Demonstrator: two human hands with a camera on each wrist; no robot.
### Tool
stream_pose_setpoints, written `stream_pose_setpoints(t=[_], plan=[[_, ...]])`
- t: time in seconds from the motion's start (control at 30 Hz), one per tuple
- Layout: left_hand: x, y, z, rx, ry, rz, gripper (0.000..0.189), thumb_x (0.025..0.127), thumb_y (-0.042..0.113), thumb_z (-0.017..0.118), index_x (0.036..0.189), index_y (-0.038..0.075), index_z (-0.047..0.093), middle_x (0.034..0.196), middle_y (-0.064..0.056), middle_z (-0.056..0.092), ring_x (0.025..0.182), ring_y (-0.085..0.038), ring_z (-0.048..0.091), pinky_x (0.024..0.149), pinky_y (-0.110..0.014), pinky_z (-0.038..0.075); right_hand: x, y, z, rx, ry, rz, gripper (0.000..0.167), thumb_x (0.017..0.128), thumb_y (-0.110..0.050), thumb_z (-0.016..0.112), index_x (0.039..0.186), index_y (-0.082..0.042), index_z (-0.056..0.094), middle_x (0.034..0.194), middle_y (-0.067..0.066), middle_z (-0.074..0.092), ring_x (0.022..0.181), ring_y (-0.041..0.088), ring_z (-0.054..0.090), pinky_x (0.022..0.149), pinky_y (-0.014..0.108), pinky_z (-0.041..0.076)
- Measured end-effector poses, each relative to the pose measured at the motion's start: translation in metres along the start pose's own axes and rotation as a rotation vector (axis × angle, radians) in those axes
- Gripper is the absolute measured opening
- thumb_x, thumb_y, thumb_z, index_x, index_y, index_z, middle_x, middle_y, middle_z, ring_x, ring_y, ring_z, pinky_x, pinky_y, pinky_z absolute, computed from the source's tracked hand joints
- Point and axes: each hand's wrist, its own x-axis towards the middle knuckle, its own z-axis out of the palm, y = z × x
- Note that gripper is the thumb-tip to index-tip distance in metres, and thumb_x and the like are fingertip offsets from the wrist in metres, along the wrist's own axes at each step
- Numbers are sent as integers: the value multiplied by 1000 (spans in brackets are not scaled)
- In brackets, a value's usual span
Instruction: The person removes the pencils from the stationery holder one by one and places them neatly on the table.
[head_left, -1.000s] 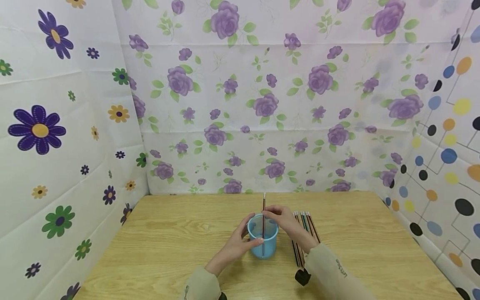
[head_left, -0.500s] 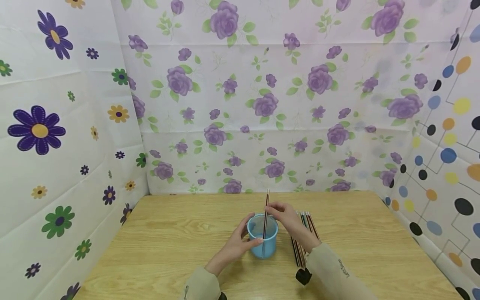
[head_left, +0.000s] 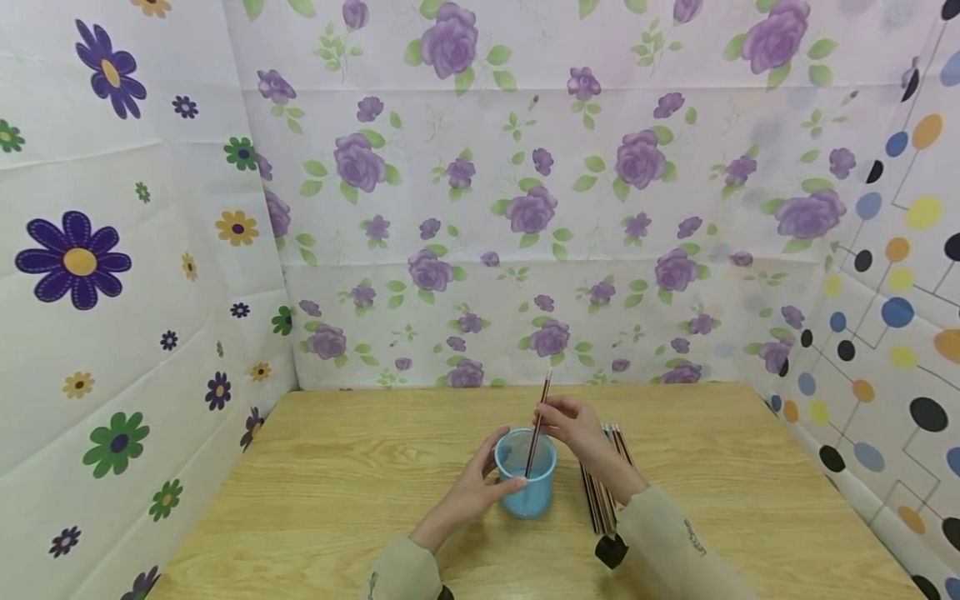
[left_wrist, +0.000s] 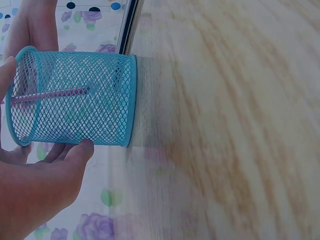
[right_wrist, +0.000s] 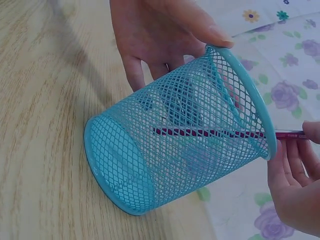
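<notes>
A light blue mesh pencil cup stands upright on the table. My left hand grips it from the left, thumb at the near rim and fingers round the far side. My right hand pinches a dark red striped pencil over the right part of the rim. The pencil leans right, its white-tipped end up and its lower part inside the cup. Through the mesh in the right wrist view, the pencil's lower end shows short of the cup's base.
Several striped pencils lie side by side right of the cup, partly hidden under my right forearm. A small black object sits by the right sleeve. Patterned cloths border the wooden table at the back and sides.
The right hand has shifted slightly right and up, tipping the pencil from upright to a rightward lean and raising it a little. The left hand and the cup have stayed put.
</notes>
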Motion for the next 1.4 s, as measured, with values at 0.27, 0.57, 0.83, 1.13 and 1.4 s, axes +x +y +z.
stream_pose_setpoints(t=[0.27,0.57,0.83,1.13,1.4], plan=[[0,0,0,-8,1,2,77,94,23,65,155,26,18,153,-20,34,142,-44,29,110,-66,30,-2,-7,-2,67,34,9,32,97,-20,60,117,3,55,101,4,66,98,18,65,89,28,57],[-2,4,1,15,11,-10,78,94,22,65,155,23,18,153,-19,34,143,-41,29,111,-64,30,-4,-6,-9,93,50,-10,31,97,-20,59,117,2,53,101,5,65,95,15,66,90,29,56],[-2,3,2,19,17,-10,79,93,23,66,155,21,18,152,-19,35,143,-41,30,111,-64,31,-3,-5,-15,147,63,-31,27,97,-20,59,115,-1,52,96,-1,66,93,13,66,88,27,57],[-1,1,1,23,16,-10,78,92,27,67,155,25,19,154,-18,33,143,-41,29,111,-64,30,-5,-9,-20,223,98,-48,12,98,-15,57,105,-6,54,90,-2,69,87,11,68,83,23,57],[-2,1,1,25,11,-9,79,92,28,67,155,27,19,154,-18,33,143,-41,28,111,-64,30,-5,-9,-25,230,117,-32,20,98,-18,57,110,-3,54,91,-2,68,89,11,68,81,20,57]])
